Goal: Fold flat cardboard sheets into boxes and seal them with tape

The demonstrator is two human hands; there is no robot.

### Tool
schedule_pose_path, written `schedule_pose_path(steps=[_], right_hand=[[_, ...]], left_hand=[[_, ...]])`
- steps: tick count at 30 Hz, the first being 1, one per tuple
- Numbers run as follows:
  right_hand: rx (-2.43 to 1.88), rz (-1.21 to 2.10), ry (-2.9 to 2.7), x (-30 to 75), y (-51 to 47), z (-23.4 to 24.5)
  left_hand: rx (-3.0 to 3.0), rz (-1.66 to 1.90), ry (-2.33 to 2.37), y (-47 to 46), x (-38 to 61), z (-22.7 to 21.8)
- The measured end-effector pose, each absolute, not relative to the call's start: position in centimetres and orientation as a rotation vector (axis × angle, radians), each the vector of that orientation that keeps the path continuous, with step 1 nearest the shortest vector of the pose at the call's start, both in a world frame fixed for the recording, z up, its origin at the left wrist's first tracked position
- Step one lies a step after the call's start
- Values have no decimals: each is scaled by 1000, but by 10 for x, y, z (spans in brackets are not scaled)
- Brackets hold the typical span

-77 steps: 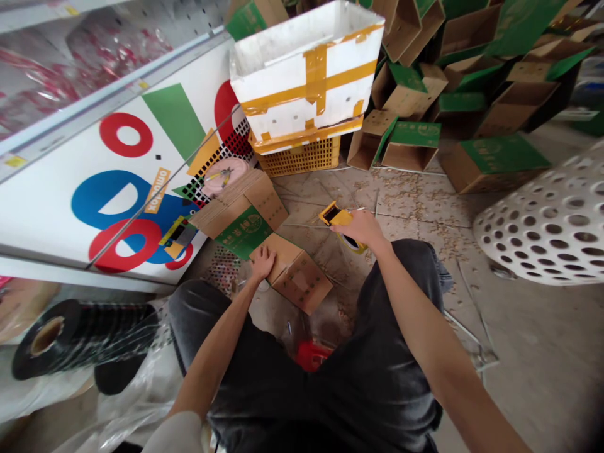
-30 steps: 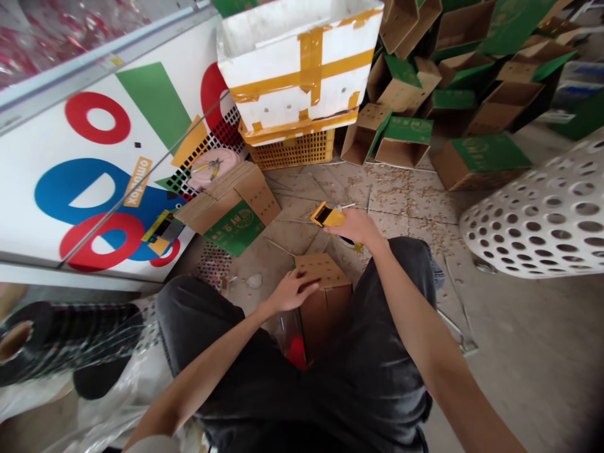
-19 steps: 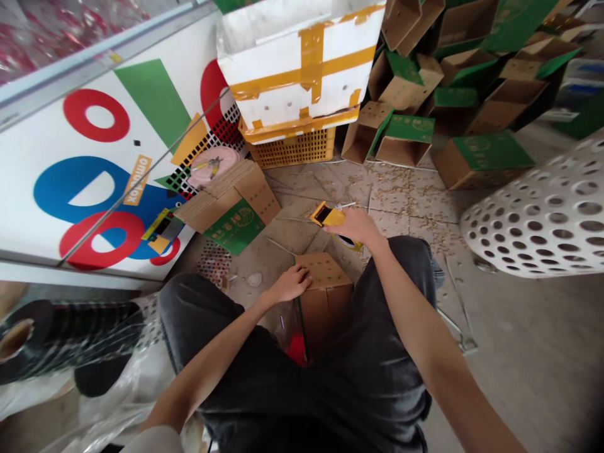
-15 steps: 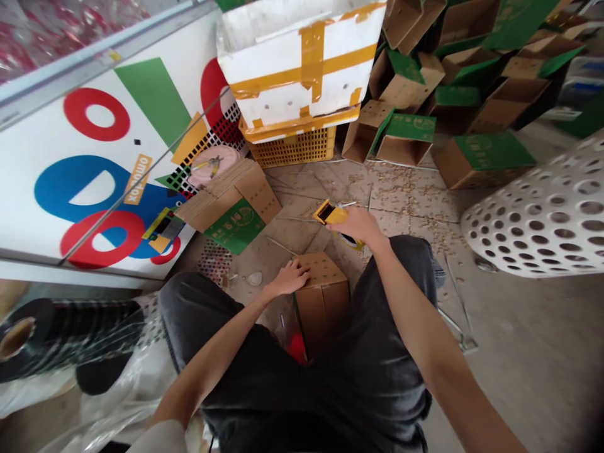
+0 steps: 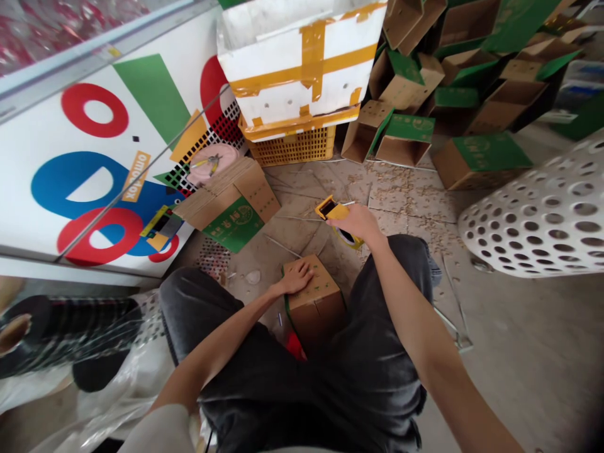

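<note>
A small cardboard box [image 5: 325, 283] with green edges stands on the floor between my knees. My left hand [image 5: 298, 277] lies on its top, fingers spread and nothing gripped. Beyond the box, off to its right, my right hand [image 5: 357, 223] is closed around a yellow tape dispenser [image 5: 340, 212]. Its boxy head points left, and the tape roll shows below the hand. The dispenser is held apart from the box. Something red [image 5: 295, 346] shows low at the box's left side, partly hidden by my leg.
Flattened cartons [image 5: 236, 207] are stacked ahead on the left. Behind them pliers rest on a pink stool [image 5: 213, 165]. A taped white foam box [image 5: 302, 69] sits on a yellow crate [image 5: 295, 150]. Open cartons [image 5: 406, 135] pile up behind, and a white perforated basket [image 5: 542, 220] stands right.
The box has shifted slightly left and turned. My left hand has slid a little further onto its top. My right hand with the tape dispenser has hardly moved.
</note>
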State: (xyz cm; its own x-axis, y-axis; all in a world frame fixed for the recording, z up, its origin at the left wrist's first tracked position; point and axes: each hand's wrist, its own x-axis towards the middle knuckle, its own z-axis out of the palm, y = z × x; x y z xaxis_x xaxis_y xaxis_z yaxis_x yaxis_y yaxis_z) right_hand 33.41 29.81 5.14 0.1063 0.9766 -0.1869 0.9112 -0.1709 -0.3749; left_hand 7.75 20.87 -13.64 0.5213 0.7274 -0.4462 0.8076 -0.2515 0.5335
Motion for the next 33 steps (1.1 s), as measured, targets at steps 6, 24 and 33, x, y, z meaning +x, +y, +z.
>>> schedule_pose_path(steps=[6, 24, 33], right_hand=[[-2223, 584, -1893, 335, 299, 51], [-2254, 574, -1870, 341, 296, 50], [-2265, 584, -1893, 336, 293, 57]], left_hand=[[2001, -173, 1273, 209, 80, -133], [2227, 252, 834, 150, 73, -40], [2204, 402, 879, 160, 83, -38]])
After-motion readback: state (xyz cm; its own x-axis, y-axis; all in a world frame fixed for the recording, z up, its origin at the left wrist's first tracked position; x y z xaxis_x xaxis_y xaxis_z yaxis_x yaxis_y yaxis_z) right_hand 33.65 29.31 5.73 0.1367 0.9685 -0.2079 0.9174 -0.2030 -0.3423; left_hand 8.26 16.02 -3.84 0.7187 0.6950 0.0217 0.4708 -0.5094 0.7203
